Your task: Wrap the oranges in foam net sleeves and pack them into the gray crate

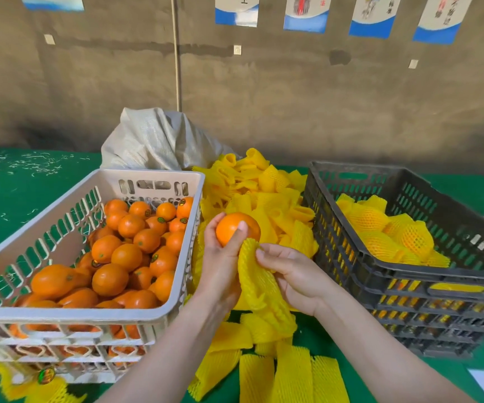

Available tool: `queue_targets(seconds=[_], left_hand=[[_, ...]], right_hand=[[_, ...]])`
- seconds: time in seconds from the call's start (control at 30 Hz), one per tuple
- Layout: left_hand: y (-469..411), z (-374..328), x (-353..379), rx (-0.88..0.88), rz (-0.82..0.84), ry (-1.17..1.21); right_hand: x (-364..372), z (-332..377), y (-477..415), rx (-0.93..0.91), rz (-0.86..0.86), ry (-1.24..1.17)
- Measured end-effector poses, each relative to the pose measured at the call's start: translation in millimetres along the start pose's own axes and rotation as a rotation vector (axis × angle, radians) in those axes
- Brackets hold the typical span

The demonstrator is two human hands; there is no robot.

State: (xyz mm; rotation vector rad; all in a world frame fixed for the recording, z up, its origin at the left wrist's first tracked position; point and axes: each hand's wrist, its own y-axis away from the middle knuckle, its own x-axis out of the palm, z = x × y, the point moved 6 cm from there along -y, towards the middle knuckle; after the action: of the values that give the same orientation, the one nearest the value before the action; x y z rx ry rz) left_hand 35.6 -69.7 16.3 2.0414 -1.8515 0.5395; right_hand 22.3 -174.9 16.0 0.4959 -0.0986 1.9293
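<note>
Flat yellow foam net sleeves [264, 376] lie side by side at the near edge of the green worktop [16, 193], each a ribbed, springy-looking mesh strip. Just above them the person's forearms reach in. The left grip [223, 257] is wrapped round a smooth, round orange [232, 225], fingers curled behind it and the thumb laid across its front. The right grip [290, 271] pinches the top of one foam net sleeve [259, 283] between thumb and fingertips. This sleeve hangs crumpled between the two hands, its upper end just under the orange and against the left thumb.

Toward the worktop's left edge stands a white plastic crate [69, 314] with slotted walls, heaped with bare, glossy oranges [118, 257], several bearing small round stickers. Toward the right edge sits the gray crate [351, 175], a dark lattice of plastic, holding wrapped oranges [392, 234] bulging inside their yellow netting. Between the two crates, running to the far edge, is a loose heap of sleeves [264, 184], some curled into open tubes. A pale woven sack [153, 141] slumps at the far edge behind the white crate. Behind it is a rough concrete wall with a cord [176, 53] hanging down it and blue-and-white posters [304, 13] along the top.
</note>
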Motion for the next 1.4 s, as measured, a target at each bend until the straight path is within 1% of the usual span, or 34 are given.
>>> queue_targets(seconds=[0.1,0.17,0.2,0.23,0.3,0.33,0.37,0.4,0.43,0.47,0.53,0.57,0.63,0.67,0.73,0.8,0.83,0.87,0.97,1.0,1.03,1.1,1.13,1.17,1.2,1.23,1.27,1.33,1.4], left_hand=[[1,5,0,0.093,-0.087,-0.165],[4,8,1,0.119,-0.139,-0.205],[5,10,1,0.118,-0.163,-0.208],[5,13,0,0.115,-0.185,-0.21],[6,17,0,0.114,-0.209,-0.21],[6,18,1,0.123,-0.21,-0.212],[6,19,1,0.138,-0.21,-0.218],[6,19,2,0.155,-0.207,-0.226],[6,18,3,0.171,-0.2,-0.233],[6,19,4,0.181,-0.188,-0.239],[6,22,4,0.18,-0.152,-0.245],[6,23,4,0.176,-0.126,-0.243],[4,28,1,0.154,-0.054,-0.237],[3,30,1,0.135,-0.012,-0.235],[1,33,0,0.102,0.057,-0.237],[-1,33,0,0.097,0.057,-0.252],[-2,32,-1,0.107,0.044,-0.258],[-3,30,-1,0.119,0.037,-0.267],[-5,30,-1,0.115,0.065,-0.256],[-5,30,-1,0.099,0.082,-0.247],[-5,31,-2,0.089,0.094,-0.245],[-5,30,-3,0.107,0.089,-0.271],[-5,29,-2,0.119,0.083,-0.283],[-5,29,1,0.121,0.083,-0.266],[-3,29,6,0.105,0.084,-0.222],[-2,29,9,0.085,0.077,-0.159],[-1,30,12,0.069,0.056,-0.113],[-2,31,12,0.023,-0.003,-0.126],[-5,36,9,-0.069,-0.062,-0.146]], right_hand=[[-5,-5,1,0.007,-0.064,0.08],[-8,-6,0,-0.069,-0.179,0.157],[-11,-6,0,-0.131,-0.252,0.234],[-14,-2,3,-0.219,-0.349,0.382],[-17,11,11,-0.426,-0.557,0.768],[-15,16,14,-0.519,-0.616,0.869],[-13,18,15,-0.567,-0.639,0.889],[-14,17,13,-0.552,-0.644,0.869],[-16,13,10,-0.498,-0.631,0.808],[-17,9,7,-0.425,-0.6,0.701],[-18,-1,2,-0.27,-0.492,0.353],[-22,-5,0,-0.189,-0.472,0.214],[-26,-8,1,-0.035,-0.482,0.089],[-28,-8,2,0.007,-0.509,0.059],[-33,-11,2,0.021,-0.532,-0.007],[-31,-14,1,0.003,-0.477,-0.098],[-30,-14,2,-0.02,-0.455,-0.104],[-30,-13,4,-0.06,-0.452,-0.072],[-33,6,10,-0.297,-0.516,0.196],[-35,12,12,-0.359,-0.533,0.234],[-38,16,14,-0.381,-0.53,0.214],[-40,18,11,-0.332,-0.463,0.127],[-39,16,9,-0.261,-0.435,0.131],[-36,13,8,-0.186,-0.412,0.196],[-33,11,7,-0.156,-0.39,0.275],[-32,13,7,-0.203,-0.391,0.369],[-29,16,8,-0.294,-0.41,0.463],[-21,23,15,-0.512,-0.454,0.666],[-18,20,20,-0.658,-0.483,0.8]])
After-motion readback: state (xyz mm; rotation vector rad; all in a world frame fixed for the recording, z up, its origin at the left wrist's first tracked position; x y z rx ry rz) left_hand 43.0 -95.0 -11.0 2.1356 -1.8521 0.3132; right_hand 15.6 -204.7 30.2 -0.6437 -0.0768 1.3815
